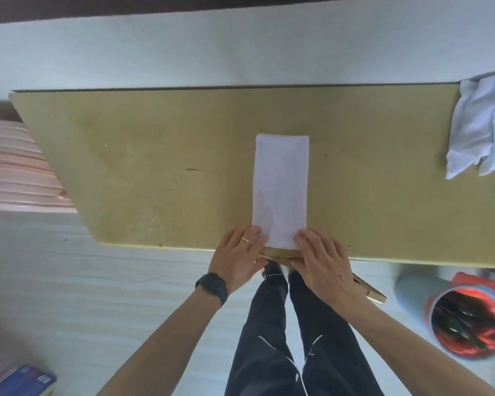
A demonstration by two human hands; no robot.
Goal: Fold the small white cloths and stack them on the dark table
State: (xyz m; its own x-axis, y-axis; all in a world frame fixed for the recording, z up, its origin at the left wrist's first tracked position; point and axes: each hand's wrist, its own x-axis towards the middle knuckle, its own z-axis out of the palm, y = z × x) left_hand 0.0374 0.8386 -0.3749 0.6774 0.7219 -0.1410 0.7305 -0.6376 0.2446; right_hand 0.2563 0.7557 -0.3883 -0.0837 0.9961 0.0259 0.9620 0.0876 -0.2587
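A white cloth (pixel 280 187), folded into a long narrow strip, lies on the olive-tan table (pixel 155 167) and runs from the near edge toward the far side. My left hand (pixel 237 258) pinches its near left corner. My right hand (pixel 320 261) pinches its near right corner. Both hands sit at the table's near edge. A heap of unfolded white cloths (pixel 483 132) lies at the table's far right end.
A stack of pink sheets (pixel 15 167) stands left of the table. On the floor at the right sits a red bucket (pixel 466 318), and a blue book (pixel 20 381) lies at the bottom left. My dark-trousered legs (pixel 292 338) are below the table edge.
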